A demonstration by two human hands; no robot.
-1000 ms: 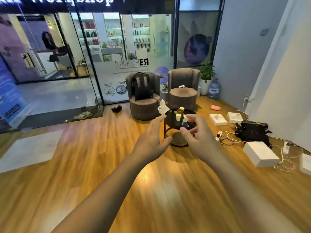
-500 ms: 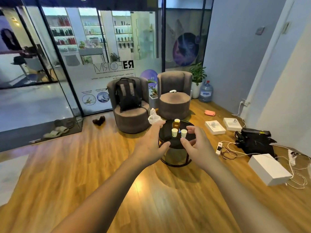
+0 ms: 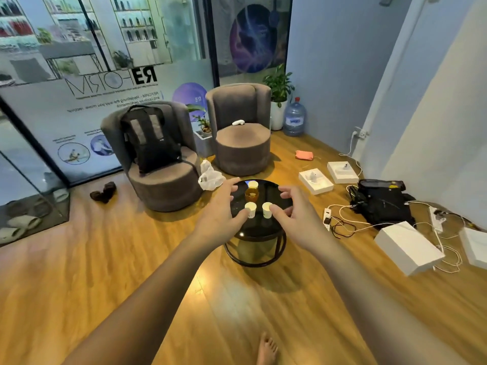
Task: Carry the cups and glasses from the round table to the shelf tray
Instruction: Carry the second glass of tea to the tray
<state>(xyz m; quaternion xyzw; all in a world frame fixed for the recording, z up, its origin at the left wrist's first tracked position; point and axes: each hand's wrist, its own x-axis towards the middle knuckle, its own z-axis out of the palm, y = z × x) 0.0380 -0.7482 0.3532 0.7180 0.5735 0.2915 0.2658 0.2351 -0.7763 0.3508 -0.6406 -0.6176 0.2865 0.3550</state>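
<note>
Risk, left side first: left hand approaches the left paper cup with the thumb tip almost at its wall; a light, likely empty cup could tip or skid on the glossy round table if nudged before the fingers close. Amber glass, at 12 o'clock from the two front cups, could get clipped by either hand's upper fingers. Right paper cup carries the same tipping risk from the right hand. A third paper cup stands behind the glass.

Pose: both arms extended forward, palms facing inward. Left fingers spread and curled, holding nothing. Right fingers likewise spread, curled, empty. Shelf tray not in view.
</note>
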